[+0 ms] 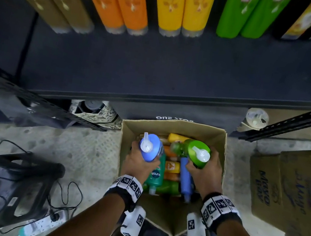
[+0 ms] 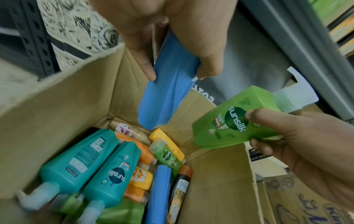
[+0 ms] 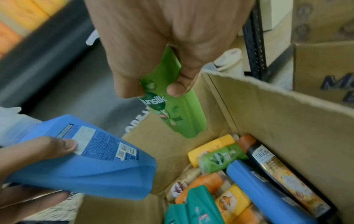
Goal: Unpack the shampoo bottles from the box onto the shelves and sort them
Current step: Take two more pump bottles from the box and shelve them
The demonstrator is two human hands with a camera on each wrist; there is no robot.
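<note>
Speckled floor (image 1: 87,147) below dark shelf (image 1: 158,72); left grip (image 1: 138,162) round blue bottle (image 1: 150,148), right grip (image 1: 203,172) round green bottle (image 1: 199,154).

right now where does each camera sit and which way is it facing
Head: looks down past the shelf into the box; both forearms show.
Left wrist: along the left hand gripping the blue bottle.
Right wrist: along the right hand gripping the green bottle.
Both wrist views share both bottles.

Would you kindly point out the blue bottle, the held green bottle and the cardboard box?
blue bottle (image 1: 150,149): head view, upper body.
green bottle (image 1: 198,152): head view, shoulder.
cardboard box (image 1: 176,126): head view, far inner wall.
</note>
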